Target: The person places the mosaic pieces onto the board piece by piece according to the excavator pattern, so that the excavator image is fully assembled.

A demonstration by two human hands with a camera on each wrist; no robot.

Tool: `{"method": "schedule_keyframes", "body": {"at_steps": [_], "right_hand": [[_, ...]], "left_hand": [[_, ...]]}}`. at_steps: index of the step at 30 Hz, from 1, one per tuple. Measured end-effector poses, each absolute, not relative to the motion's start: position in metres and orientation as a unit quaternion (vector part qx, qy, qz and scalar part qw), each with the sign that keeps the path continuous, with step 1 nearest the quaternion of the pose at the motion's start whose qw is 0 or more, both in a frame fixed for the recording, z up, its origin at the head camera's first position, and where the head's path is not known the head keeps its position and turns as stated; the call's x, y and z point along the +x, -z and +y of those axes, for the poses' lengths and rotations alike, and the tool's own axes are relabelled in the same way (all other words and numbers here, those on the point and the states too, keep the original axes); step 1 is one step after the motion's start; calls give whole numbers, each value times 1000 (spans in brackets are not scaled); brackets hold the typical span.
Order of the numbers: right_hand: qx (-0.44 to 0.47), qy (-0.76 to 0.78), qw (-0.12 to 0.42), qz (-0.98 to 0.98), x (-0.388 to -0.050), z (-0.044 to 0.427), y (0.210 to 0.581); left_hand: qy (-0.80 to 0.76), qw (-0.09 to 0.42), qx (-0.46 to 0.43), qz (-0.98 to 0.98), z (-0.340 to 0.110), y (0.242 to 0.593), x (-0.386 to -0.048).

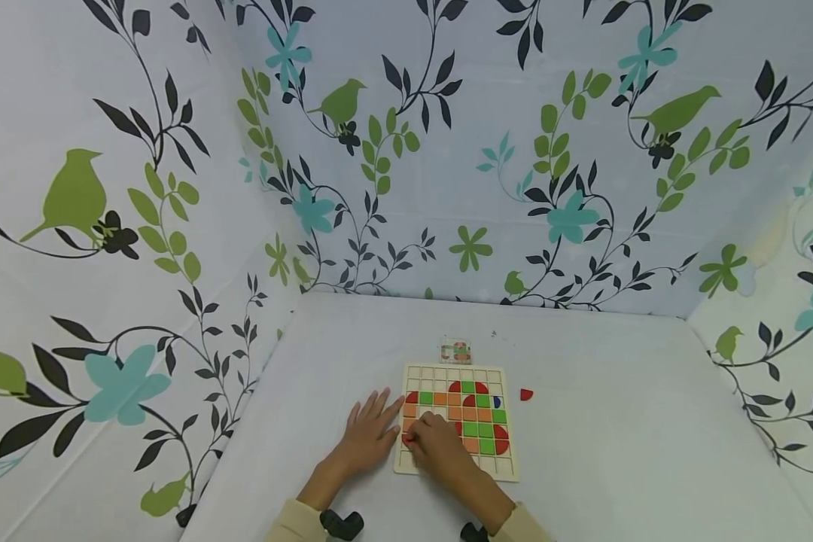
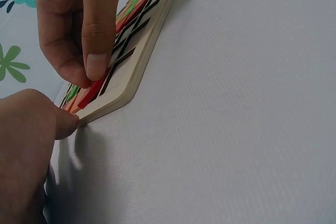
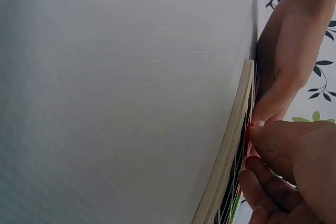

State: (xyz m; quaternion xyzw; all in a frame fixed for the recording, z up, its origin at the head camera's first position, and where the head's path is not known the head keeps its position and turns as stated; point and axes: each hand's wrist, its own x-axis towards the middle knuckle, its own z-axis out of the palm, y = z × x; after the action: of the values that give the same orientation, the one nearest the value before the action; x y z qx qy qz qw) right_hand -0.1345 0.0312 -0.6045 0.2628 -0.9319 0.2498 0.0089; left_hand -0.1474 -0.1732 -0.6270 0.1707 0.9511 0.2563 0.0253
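A pale wooden grid board (image 1: 506, 468) lies on the white table, filled in part with red, green, orange and blue flat pieces. My right hand (image 1: 443, 452) is over its lower left area and pinches a red piece (image 2: 92, 92) between thumb and fingertips, low at the board's surface. Whether that piece is seated in a cell, I cannot tell. My left hand (image 1: 366, 438) rests beside the board's left edge with its fingers extended; in the left wrist view its thumb (image 2: 65, 123) touches the board's edge near the corner.
A loose red quarter-round piece (image 1: 526, 394) lies right of the board. Behind the board is a small card (image 1: 455, 351) with a red and green pattern. Patterned cloth (image 1: 440, 173) with birds and leaves hangs around the white tabletop (image 1: 616, 421).
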Motion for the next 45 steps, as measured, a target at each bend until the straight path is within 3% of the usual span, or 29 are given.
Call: {"method": "schedule_keyframes", "body": {"at_steps": [13,20,29,37,45], "right_hand": [[242,-279,19,-929,-143,47,590],[115,-325,15,-939,-179,107,578],[-71,-305,26,-949,-204,180,602],[-68,-335,8,-940,-205,199,614],[-52,-336,8,-940,-197,202,617]], "left_hand": [[-253,45,167,952,-173,625,-149],[-255,42,164,952,-171,623,-147],[-264,30,163,950,-171,628,-146],[-257,47,153,953,-172,623,-145],[-273,31,159,948,-173,629,-147]]}}
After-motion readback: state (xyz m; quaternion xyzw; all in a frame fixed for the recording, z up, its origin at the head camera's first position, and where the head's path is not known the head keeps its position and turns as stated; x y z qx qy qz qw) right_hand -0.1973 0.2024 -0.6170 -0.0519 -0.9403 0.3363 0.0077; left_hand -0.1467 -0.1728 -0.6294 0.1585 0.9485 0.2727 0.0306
